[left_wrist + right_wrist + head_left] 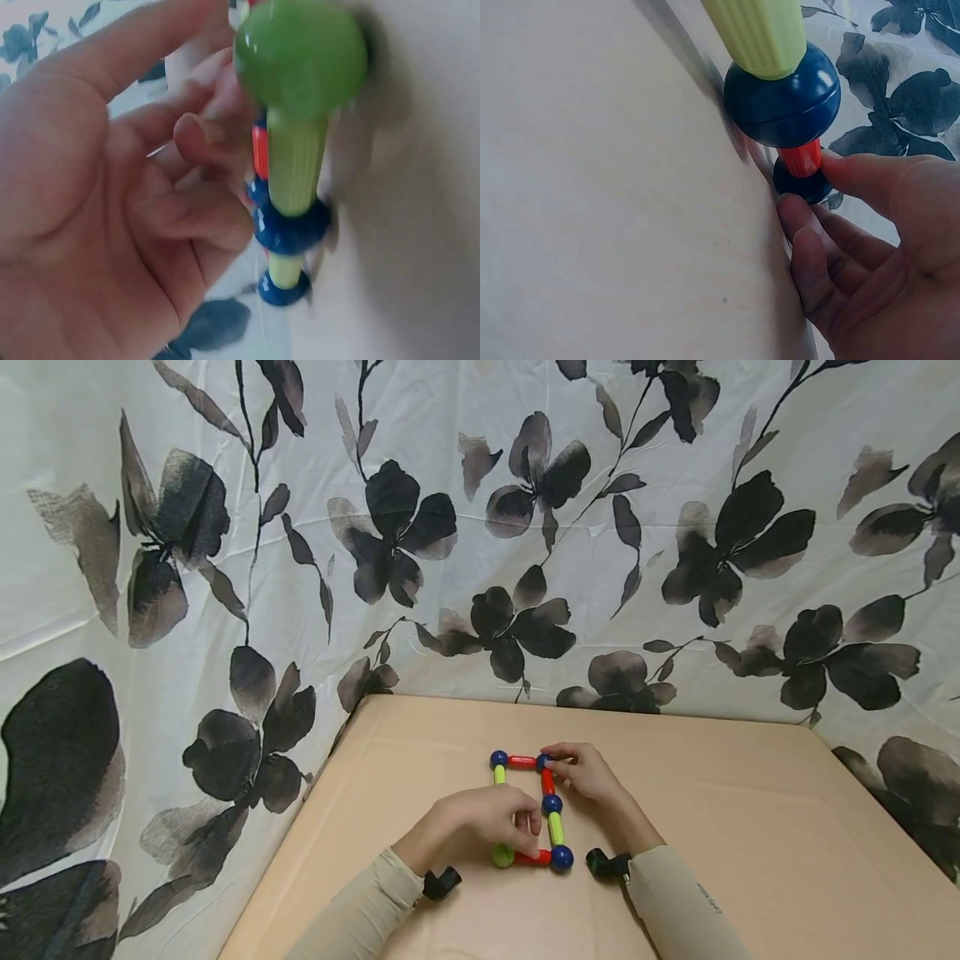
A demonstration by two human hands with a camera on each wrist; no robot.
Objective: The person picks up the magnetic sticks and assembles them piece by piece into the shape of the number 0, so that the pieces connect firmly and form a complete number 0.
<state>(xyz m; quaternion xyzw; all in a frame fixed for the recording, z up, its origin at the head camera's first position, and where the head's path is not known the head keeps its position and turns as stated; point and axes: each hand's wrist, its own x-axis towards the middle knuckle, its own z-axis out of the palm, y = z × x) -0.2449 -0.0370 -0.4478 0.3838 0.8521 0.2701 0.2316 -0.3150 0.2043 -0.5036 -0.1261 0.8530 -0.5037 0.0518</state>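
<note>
A rectangle of magnetic sticks and balls lies on the table. My left hand (491,817) is over its near left corner, by the green ball (503,856). Thumb and index fingertips come together at the near red stick (534,858); in the left wrist view the green ball hides part of the fingers. At the far right corner my right hand (592,777) pinches a blue ball (802,189) between thumb and fingers. A right-side red stick (548,782) joins it to the middle blue ball (552,804). Another blue ball (562,858) marks the near right corner.
The table (750,827) is covered in plain tan. Behind it and along its left hangs a white cloth (450,410) with dark flowers. Black wrist cameras (442,883) sit under both sleeves, close to the near corners of the rectangle.
</note>
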